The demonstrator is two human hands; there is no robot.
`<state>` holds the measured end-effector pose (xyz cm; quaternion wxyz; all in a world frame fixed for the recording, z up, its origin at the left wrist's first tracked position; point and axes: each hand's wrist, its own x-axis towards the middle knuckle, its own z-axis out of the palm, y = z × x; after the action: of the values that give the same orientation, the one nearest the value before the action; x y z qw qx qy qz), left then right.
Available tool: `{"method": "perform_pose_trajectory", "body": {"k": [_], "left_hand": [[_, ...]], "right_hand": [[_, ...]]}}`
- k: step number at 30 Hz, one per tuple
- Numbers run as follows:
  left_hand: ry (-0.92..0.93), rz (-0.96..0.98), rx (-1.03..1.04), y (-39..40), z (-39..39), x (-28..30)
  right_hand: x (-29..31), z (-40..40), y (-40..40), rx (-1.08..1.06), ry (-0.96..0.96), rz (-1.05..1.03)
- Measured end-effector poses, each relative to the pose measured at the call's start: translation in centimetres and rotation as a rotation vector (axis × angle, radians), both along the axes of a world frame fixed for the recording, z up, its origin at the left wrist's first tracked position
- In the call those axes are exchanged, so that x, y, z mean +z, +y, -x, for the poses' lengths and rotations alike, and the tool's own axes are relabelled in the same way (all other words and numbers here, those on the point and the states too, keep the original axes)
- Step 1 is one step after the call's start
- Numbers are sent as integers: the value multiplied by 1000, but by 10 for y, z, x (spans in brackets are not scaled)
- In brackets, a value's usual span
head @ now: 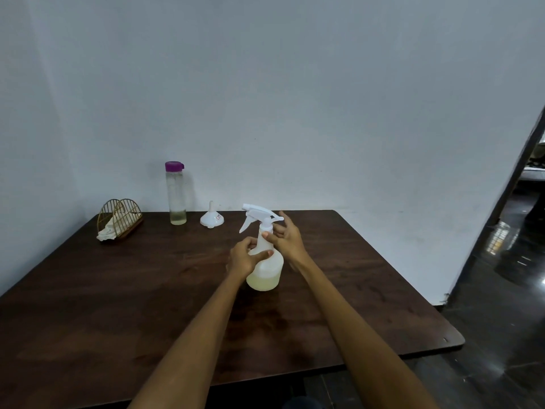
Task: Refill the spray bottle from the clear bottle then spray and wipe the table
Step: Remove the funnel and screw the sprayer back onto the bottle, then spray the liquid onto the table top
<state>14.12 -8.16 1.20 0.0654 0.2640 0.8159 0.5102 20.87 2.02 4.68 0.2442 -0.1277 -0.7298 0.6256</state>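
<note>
At the far left of the table (118, 290) a wire holder (120, 217) keeps a white cloth (107, 231). To its right the clear bottle (176, 193) stands upright, purple cap on, with only a little liquid at the bottom; a white funnel (211, 216) sits mouth-down just beside it. Nearer the middle stands the spray bottle (264, 258), long axis vertical, pale liquid low inside, nozzle pointing left toward the funnel. The left hand (247, 256) grips its body, fingers curled round. The right hand (287, 236) pinches the neck collar just under the trigger head, the other fingers spread. That hand is nearest the collar, so it is probably about to be turned.
</note>
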Motion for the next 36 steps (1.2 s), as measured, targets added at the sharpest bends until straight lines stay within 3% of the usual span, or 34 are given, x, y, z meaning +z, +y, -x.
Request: {"method": "perform_pose_trajectory", "body": {"k": [8,11,16,20,27,31,36], "left_hand": [[71,58,92,1,-5,-1],[74,55,98,1,-5,-2],[38,40,51,-1,-2,-3],[18,26,44,0,-1,-6],[14,-9,47,0,-1,-7],[25,7,-80,-9,-5,-5],[-99,13,-247,-35,-15,0]], "right_hand": [[-9,8,-32,-404,56,-287],[-9,8,-36,-464,67,-362],[-2,3,-19,-290,72,-243],[0,5,-10,-200,35,-265],[-9,9,-12,-216,57,-287],[-3,14,-16,-197,-1,-400],[15,-1,-21,106,-64,-356]]}}
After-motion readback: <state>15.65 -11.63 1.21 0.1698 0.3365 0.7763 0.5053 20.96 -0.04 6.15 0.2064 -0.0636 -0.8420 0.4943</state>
